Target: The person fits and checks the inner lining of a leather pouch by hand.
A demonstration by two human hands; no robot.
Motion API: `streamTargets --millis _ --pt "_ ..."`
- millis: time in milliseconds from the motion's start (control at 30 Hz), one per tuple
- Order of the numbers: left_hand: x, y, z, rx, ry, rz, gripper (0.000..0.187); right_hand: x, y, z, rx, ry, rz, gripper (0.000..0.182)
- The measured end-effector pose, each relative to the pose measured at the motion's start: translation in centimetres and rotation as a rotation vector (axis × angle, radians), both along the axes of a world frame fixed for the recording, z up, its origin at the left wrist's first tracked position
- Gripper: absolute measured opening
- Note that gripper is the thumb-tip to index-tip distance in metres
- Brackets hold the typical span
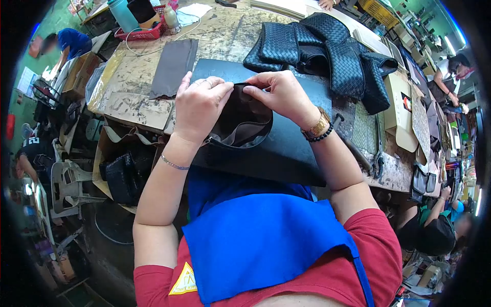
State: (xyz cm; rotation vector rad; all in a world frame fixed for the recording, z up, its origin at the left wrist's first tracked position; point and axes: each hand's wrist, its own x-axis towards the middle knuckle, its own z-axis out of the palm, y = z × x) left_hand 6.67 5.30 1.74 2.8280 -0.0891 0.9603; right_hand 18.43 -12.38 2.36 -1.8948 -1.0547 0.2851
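A dark bag (240, 125) with its mouth open toward me rests on a black board (302, 140) at the table's near edge. Its brown lining shows inside. My left hand (200, 102) pinches the far rim of the bag at its left part. Close beside it, my right hand (284, 94) pinches the same rim, thumb inside and fingers bent over the edge. The two sets of fingertips are a short gap apart. A zipper end shows at the bag's left side, below my left hand.
Black woven bags (340, 56) are piled at the back right. A grey cloth piece (175, 68) lies left of the board. A red basket (146, 31) holds bottles at the back left. Tools, including a hammer (353, 146), lie at the right. Other people are around the room.
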Motion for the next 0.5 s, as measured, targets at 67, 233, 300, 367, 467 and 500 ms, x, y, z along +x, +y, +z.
streamTargets --millis 67,233,300,367,467,500 --pt "0.02 -0.07 0.08 -0.002 0.02 -0.008 0.01 -0.01 -0.08 -0.17 0.01 0.003 -0.001 0.021" --pt "0.43 -0.39 0.19 -0.01 -0.015 -0.064 0.007 -0.26 -0.08 -0.32 0.007 0.03 -0.012 0.021" --pt "0.5 -0.38 0.17 0.006 -0.007 -0.096 0.007 -0.19 -0.13 -0.44 0.003 0.042 -0.015 0.021" --pt "0.57 -0.55 0.34 0.005 -0.016 -0.126 0.007 -0.13 -0.22 -0.44 0.005 0.037 -0.016 0.021" --pt "0.71 -0.67 0.59 0.028 0.031 -0.142 0.009 -0.09 -0.32 -0.38 0.001 0.025 -0.02 0.021" --pt "0.7 -0.76 0.56 0.027 0.043 -0.13 0.01 -0.08 -0.38 -0.37 -0.003 0.02 -0.023 0.021"
